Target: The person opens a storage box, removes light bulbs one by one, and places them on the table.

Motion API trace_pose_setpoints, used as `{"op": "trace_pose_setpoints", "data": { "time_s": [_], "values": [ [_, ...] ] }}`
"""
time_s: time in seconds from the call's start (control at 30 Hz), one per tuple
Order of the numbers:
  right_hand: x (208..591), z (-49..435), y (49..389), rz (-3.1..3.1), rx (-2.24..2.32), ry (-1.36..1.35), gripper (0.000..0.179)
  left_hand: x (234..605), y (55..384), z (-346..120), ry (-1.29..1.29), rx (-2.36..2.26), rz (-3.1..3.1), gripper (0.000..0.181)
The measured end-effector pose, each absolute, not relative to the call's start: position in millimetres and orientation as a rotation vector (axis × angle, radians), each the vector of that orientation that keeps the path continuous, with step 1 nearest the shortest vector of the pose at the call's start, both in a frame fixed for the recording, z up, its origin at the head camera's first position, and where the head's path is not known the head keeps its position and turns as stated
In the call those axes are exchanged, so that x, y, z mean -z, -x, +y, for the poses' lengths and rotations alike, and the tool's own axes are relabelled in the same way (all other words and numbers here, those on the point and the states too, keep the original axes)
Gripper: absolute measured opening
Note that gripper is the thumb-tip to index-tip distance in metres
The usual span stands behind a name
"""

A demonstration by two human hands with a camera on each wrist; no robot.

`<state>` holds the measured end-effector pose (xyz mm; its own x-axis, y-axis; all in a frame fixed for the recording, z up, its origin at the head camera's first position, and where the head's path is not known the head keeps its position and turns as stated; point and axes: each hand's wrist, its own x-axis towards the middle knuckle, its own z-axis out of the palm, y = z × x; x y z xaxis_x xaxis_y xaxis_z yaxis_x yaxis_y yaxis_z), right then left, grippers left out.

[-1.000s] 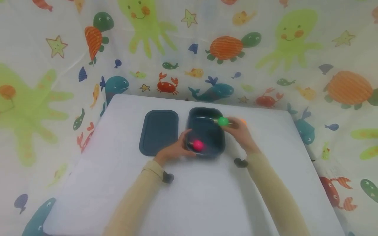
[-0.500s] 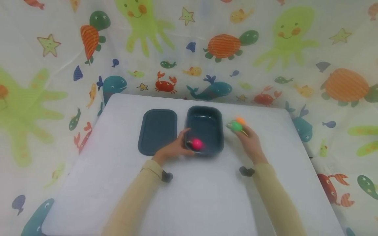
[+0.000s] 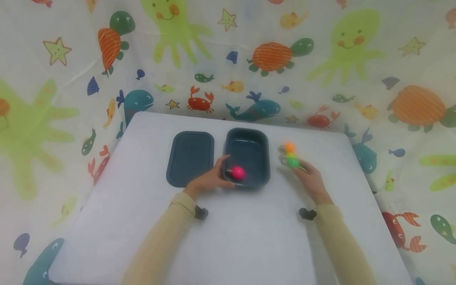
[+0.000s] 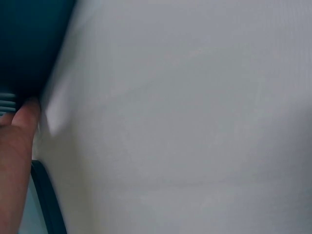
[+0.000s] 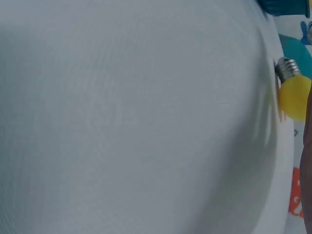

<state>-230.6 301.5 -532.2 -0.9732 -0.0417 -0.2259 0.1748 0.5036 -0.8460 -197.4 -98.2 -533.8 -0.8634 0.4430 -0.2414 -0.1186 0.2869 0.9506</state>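
Note:
My left hand [image 3: 211, 179] grips the near left corner of a dark blue-grey box [image 3: 265, 158], thumb along its near side. Inside, by that hand, lies a pink light bulb [image 3: 238, 173] with its threaded base pointing left. Right of the box, my right hand [image 3: 311, 180] pinches a green light bulb [image 3: 293, 162] by its right side. Just behind it are a yellow light bulb [image 5: 294, 97] and an orange light bulb [image 3: 289, 147]. In the left wrist view, my thumb reaches the wall of the box [image 4: 31, 44].
A matching flat lid [image 3: 192, 156] lies on the white table [image 3: 246, 237], left of the box. A curtain [image 3: 213, 39] printed with sea animals hangs close behind the table and along its sides.
The right hand has carried the green bulb from over the box's right rim rightward and nearer, beside the yellow and orange bulbs. The left hand stays on the box.

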Motion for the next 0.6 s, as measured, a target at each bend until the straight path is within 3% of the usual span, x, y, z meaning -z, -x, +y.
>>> {"op": "trace_pose_setpoints", "data": {
  "time_s": [0.6],
  "values": [
    [549.8, 318.5, 248.0, 2.544, 1.324, -0.048, 0.085, 539.0, 205.9, -92.7, -0.325, -1.638, 2.104, 0.11]
  ]
}}
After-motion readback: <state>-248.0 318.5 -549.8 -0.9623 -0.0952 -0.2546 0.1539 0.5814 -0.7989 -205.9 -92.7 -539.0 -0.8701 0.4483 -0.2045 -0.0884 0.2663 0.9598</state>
